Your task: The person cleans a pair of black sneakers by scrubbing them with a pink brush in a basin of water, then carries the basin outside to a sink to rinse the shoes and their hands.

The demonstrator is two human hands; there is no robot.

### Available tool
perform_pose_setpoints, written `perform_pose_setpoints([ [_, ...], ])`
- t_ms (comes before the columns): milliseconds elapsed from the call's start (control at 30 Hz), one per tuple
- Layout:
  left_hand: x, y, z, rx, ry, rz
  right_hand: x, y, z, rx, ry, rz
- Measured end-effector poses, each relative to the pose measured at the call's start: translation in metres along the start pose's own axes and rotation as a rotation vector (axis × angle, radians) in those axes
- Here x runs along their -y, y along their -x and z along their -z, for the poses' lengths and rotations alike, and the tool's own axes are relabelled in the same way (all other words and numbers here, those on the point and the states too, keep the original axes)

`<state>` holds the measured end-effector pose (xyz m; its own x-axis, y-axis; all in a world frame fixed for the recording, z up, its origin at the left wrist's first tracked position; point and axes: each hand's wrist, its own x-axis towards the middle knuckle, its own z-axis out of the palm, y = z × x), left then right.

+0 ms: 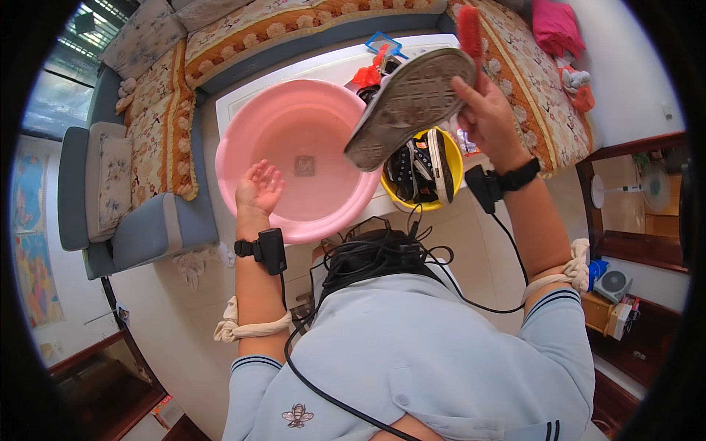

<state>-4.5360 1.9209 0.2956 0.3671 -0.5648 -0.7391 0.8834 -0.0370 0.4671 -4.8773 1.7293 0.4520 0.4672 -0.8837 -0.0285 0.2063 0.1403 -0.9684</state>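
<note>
My right hand (485, 118) grips a grey shoe (416, 105) by its toe end, its dirty patterned sole turned to the camera, together with a red-bristled brush (469, 33) that points up and away. The shoe's narrower end reaches over the right rim of a large pink plastic basin (234, 201), which holds shallow water. A dark square mark shows on the basin's bottom. Palm up, my left hand (262, 186) is over the basin's near left side, empty, with fingers spread. Below the shoe, a yellow bucket (456, 165) holds black-and-white sneakers (424, 168).
Basin and bucket are at a white table (226, 107). Behind the shoe lie a red plastic item (367, 76) and a blue-framed object (383, 41). A sofa with patterned covers (160, 127) surrounds the far sides. Black cables (380, 251) lie across my lap and run to both wrists.
</note>
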Motion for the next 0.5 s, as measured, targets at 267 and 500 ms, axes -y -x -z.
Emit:
perform_pose_setpoints([
  [267,-0.006,0.011,-0.002,-0.002,0.001,-0.025,-0.047,0.011,0.077,-0.162,0.293,-0.101],
  [500,-0.005,0.020,0.000,-0.018,-0.009,-0.026,-0.233,-0.016,0.137,-0.166,1.080,0.115],
])
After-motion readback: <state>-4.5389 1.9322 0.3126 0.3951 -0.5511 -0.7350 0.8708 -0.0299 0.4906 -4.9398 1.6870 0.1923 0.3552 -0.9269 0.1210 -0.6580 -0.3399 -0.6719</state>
